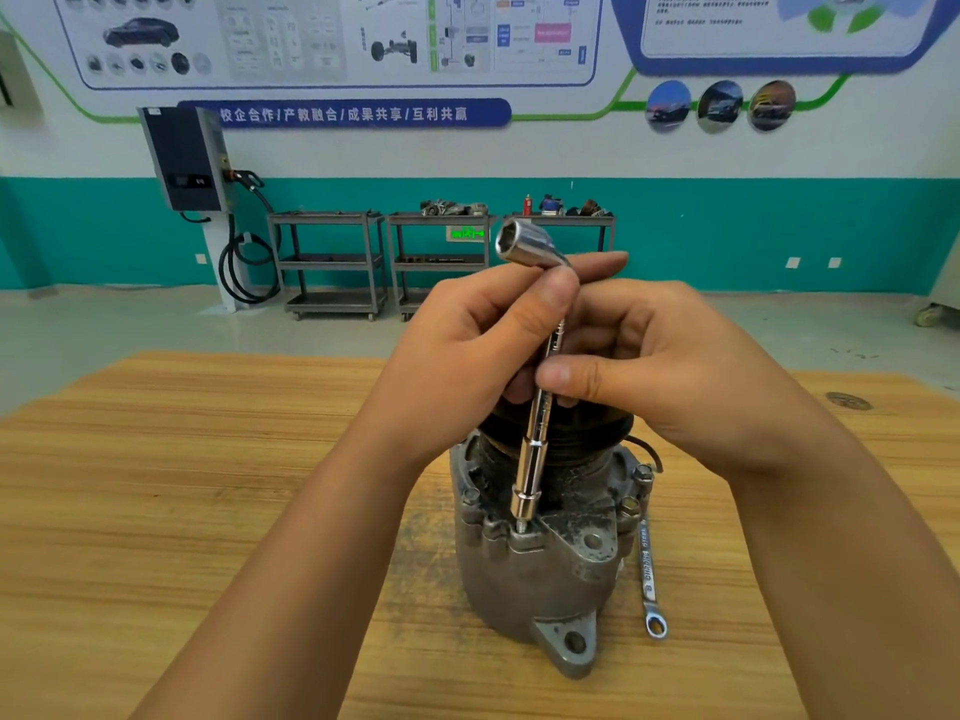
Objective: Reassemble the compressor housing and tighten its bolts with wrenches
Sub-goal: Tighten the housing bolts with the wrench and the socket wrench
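The grey, grimy cast-metal compressor housing [530, 579] stands upright on the light wooden table [208, 485], one mounting ear nearest the camera. Just right of the housing a slim silver ring spanner [648, 574] runs near to far, its ring end nearest. On the housing's near top edge, a chrome L-shaped socket wrench [535, 459] sits on a threaded bolt [521, 527]. Its long axis is almost vertical and its bent upper socket opens up and to the left. Above the housing, the right hand [665, 366] pinches the shaft and the left hand [467, 345] grips it under the bend. Far behind the housing stand grey metal carts [332, 262].
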### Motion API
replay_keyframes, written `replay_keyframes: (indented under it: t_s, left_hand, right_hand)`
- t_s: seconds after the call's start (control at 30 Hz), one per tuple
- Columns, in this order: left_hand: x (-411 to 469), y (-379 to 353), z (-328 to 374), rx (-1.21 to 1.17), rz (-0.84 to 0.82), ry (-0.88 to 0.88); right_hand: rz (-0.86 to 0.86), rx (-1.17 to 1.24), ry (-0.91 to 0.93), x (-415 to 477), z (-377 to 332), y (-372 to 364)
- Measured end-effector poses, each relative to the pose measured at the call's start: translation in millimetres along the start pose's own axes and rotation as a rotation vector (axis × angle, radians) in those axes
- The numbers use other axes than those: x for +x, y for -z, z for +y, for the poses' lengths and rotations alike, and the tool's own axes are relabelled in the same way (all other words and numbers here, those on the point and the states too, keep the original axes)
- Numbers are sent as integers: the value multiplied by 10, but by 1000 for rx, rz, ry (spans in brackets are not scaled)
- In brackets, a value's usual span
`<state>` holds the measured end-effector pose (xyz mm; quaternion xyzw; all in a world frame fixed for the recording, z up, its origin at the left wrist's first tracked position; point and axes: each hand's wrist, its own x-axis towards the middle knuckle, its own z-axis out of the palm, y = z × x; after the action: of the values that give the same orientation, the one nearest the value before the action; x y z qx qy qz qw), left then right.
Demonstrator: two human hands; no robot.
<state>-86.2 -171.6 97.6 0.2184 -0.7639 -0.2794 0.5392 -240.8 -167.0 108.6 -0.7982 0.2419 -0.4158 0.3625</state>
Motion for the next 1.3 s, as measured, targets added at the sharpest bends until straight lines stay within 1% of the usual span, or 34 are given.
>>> replay_keyframes:
  t_s: [0.1, 0.2, 0.5, 0.73, 0.87, 0.93, 1.1, 1.2, 1.3]
  left_hand:
    - [-7, -12, 36, 9, -31, -21]
    - [3, -12, 60, -21, -50, 0]
    - [27, -14, 73, -109, -103, -25]
    - [30, -11, 43, -102, -102, -70]
    - [26, -1, 20, -87, -76, -58]
    - [17, 1, 36, -92, -73, -51]
    - [-4, -2, 56, -46, -120, -35]
    - [0, -2, 61, -31, -58, 12]
    - [-3, -13, 66, -31, -43, 27]
  right_hand:
    - [28, -11, -5, 4, -1, -6]
    - [47, -33, -8, 6, -4, -10]
    - [71, -69, -2, 10, 7, -25]
    - [69, -75, -2, 15, 8, -43]
    - [96, -101, -7, 20, 18, -61]
    - [76, -56, -11, 10, 11, -50]
    - [-87, 62, -23, -28, -30, 8]
    - [-76, 72, -42, -29, -21, 10]
    - [-48, 67, -39, -15, -11, 7]
